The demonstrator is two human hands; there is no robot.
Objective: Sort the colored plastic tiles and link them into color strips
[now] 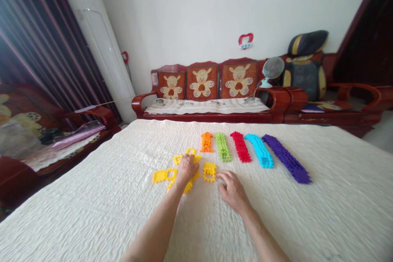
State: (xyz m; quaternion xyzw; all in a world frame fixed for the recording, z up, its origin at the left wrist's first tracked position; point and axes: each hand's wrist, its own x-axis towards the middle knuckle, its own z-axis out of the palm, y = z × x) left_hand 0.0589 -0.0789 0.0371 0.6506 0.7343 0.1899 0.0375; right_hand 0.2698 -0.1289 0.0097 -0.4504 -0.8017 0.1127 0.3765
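Observation:
My left hand point(188, 168) is over a loose group of yellow interlocking plastic pieces point(159, 176), some solid squares and some open frames. Its fingers are bent down and closed at a yellow piece point(197, 158); the hand partly hides it. A small stack of yellow pieces point(209, 172) lies between my hands. Just right of that stack is my right hand point(233, 191), fingers curved, thumb apart, nothing seen in it. Beyond lie overlapping rows of similar pieces: orange point(207, 142), green point(222, 147), red point(241, 147), light blue point(260, 151) and purple point(287, 158).
The pieces lie on a cream quilted cover point(101, 196) over a wide table. Behind it stands a wooden sofa point(278, 102) with bear-patterned cushions point(202, 82). A small fan point(273, 68) is at its right end. A wooden armchair point(104, 116) stands on the left.

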